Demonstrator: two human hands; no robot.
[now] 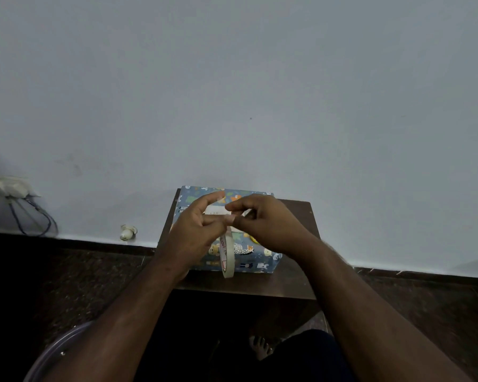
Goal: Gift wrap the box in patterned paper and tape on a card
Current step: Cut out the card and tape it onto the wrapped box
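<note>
A box (249,256) wrapped in blue paper with cartoon animals stands on a small dark wooden table (293,282). A pale card (214,210) lies on top of the box, mostly hidden by my hands. My left hand (195,232) holds a roll of clear tape (226,253) that hangs edge-on over the box's front. My right hand (260,221) pinches the tape's loose end beside my left fingertips, above the card.
The table stands against a pale wall. A wall socket with dark cables (14,194) is at the far left, and a small white object (127,232) lies by the skirting. The floor is dark. A round rim (58,346) shows at the bottom left.
</note>
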